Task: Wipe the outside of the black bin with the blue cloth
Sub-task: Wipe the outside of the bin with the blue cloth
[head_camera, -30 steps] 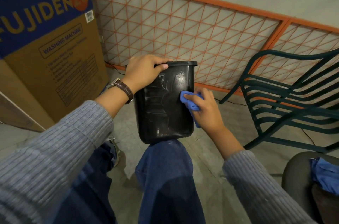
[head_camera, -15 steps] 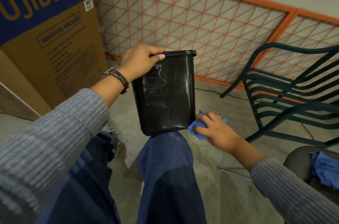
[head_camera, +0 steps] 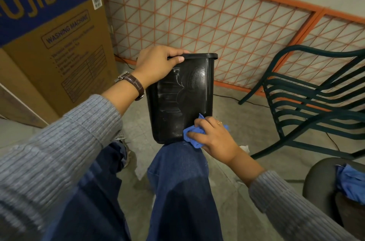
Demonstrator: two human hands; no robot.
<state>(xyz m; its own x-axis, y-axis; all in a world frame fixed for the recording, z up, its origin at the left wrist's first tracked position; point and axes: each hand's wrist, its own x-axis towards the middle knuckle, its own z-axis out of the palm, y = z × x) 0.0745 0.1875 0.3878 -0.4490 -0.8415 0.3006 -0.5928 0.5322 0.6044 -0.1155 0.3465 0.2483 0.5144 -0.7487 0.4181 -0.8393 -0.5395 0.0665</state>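
Head view: left hand grips the rim of the black bin, thumb curled over its near edge. Right hand clutches the bunched blue cloth, pressed against the bin's lower right corner. The bin stands upright with its base on the right knee, streaks across its near face.

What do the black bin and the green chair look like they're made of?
The black bin looks like moulded plastic, glossy, with sheen and pale smears on its wall. The green chair is probably painted metal, judging by its thin curved bars; plastic is possible.
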